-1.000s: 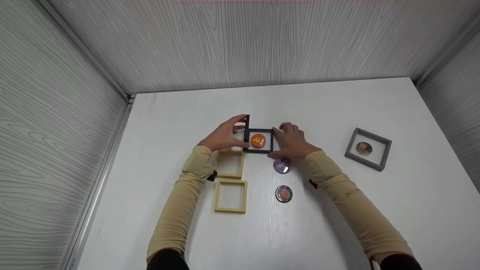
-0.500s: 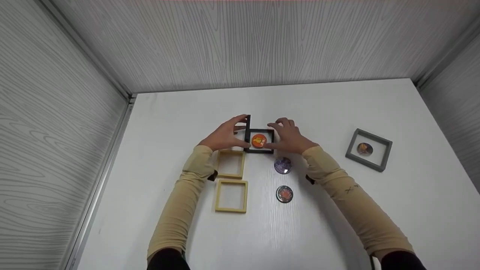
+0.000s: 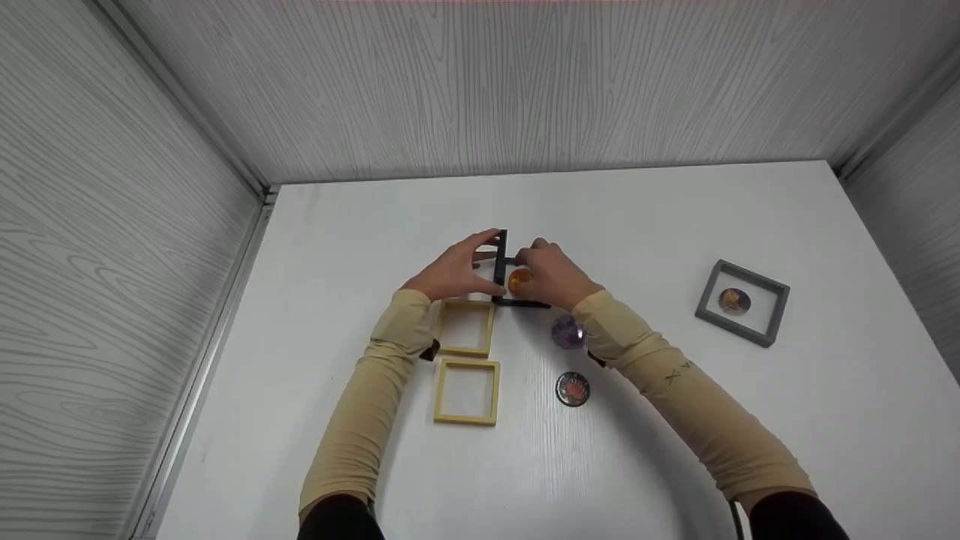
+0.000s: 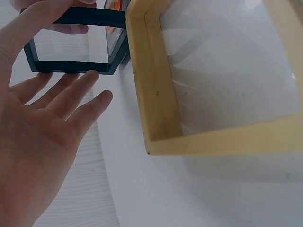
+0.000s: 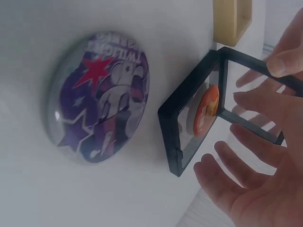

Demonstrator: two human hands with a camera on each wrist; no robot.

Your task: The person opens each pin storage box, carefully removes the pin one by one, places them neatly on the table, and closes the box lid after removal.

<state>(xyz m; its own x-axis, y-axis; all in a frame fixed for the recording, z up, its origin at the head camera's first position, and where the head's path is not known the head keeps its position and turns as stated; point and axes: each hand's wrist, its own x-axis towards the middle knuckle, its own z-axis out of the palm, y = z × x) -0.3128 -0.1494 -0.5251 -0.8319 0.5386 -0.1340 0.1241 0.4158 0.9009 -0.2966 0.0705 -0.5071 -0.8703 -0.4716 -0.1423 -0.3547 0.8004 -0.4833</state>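
Observation:
My left hand grips the upright half of a hinged black display frame, thumb on one edge and fingers along the other. The frame's second half lies flat with an orange badge on its clear film. Over that flat half hovers my right hand, partly covering the badge in the head view. In the right wrist view its fingers are loosely bent beside the upright half, with nothing pinched between them. A purple badge lies on the table under the right wrist.
Two yellow frames lie one below the other near the left forearm. A dark-rimmed badge with a red picture sits nearer the front. Off to the right, a grey frame holds a small badge.
My right hand has left the flat half's right edge and moved left over the orange badge. My left hand keeps its grip on the upright half.

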